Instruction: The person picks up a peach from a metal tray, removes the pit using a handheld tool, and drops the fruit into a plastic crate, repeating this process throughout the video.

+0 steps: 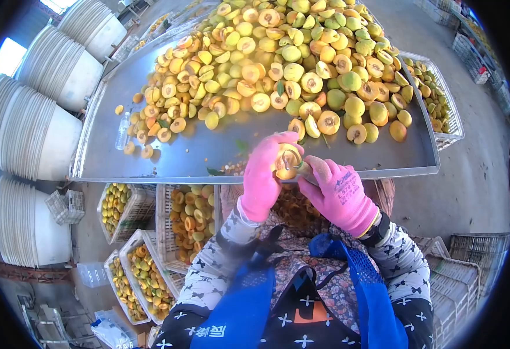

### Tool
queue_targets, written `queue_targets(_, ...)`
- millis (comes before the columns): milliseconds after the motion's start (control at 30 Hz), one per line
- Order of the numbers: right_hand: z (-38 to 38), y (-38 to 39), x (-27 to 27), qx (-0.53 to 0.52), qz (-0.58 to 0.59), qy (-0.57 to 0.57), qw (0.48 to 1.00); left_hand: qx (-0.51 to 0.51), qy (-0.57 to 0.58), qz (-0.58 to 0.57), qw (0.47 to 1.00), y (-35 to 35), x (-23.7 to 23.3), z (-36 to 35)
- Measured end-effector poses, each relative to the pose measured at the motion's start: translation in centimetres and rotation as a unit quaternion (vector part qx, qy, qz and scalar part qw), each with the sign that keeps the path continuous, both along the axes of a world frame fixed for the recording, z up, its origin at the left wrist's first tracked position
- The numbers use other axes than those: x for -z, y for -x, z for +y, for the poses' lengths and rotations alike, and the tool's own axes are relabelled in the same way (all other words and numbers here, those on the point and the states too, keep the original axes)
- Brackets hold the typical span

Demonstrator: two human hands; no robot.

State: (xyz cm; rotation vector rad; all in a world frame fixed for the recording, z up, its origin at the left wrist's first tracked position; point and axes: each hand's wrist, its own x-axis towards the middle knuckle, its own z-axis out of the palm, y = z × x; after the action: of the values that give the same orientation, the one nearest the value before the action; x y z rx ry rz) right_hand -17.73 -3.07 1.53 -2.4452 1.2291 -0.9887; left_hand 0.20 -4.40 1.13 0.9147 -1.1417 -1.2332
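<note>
My left hand (pixel 263 174), in a pink glove, is closed around a halved yellow peach (pixel 286 159), its cut face turned toward me. My right hand (pixel 339 192), in a matching pink glove with dark print, grips a small pitting tool (pixel 303 167). The tool's tip meets the cut face of the peach half, and most of its handle is hidden in my fingers. Both hands are over the near edge of a metal table (pixel 179 157). Beyond them lies a large heap of halved peaches (pixel 261 102), some with the stone still showing.
A plastic bottle (pixel 122 131) lies at the table's left. A crate of peaches (pixel 454 125) stands against the right side. Below left are crates of fruit (pixel 144 273), one crate (pixel 163 227) close to my body. Stacked white tubs (pixel 63 136) line the left. Crates (pixel 456 291) stand lower right.
</note>
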Motion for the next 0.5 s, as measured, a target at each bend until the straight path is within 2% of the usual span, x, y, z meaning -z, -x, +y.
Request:
queue_targets(33,0.1,0.0,-0.3,0.002,0.012,0.005,1.0,-0.013,0.042,-0.054,0.998,0.1,0.3,0.1)
queue_targets(100,0.4,-0.1,-0.3,0.008,0.042,0.013,0.999,-0.075,0.141,-0.253,0.954,0.6,-0.7,0.8)
queue_targets(167,0.9,-0.3,0.1,0.012,0.077,0.013,0.997,-0.101,0.148,-0.293,0.939,0.8,-0.9,1.4)
queue_targets(233,1.1,-0.1,0.5,0.007,0.107,0.026,0.994,-0.093,0.069,-0.177,0.977,0.9,-0.2,1.4)
queue_targets(433,1.6,0.2,1.8,-0.017,0.124,0.01,0.992,-0.061,0.169,-0.192,0.965,0.8,0.6,1.4)
queue_targets(467,1.9,0.2,2.0,-0.019,0.125,-0.004,0.992,-0.067,0.094,-0.14,0.983,1.0,0.5,1.5)
queue_targets(500,2.5,0.1,2.0,-0.039,0.067,-0.057,0.995,-0.074,0.016,-0.086,0.993,1.4,-0.2,1.9)
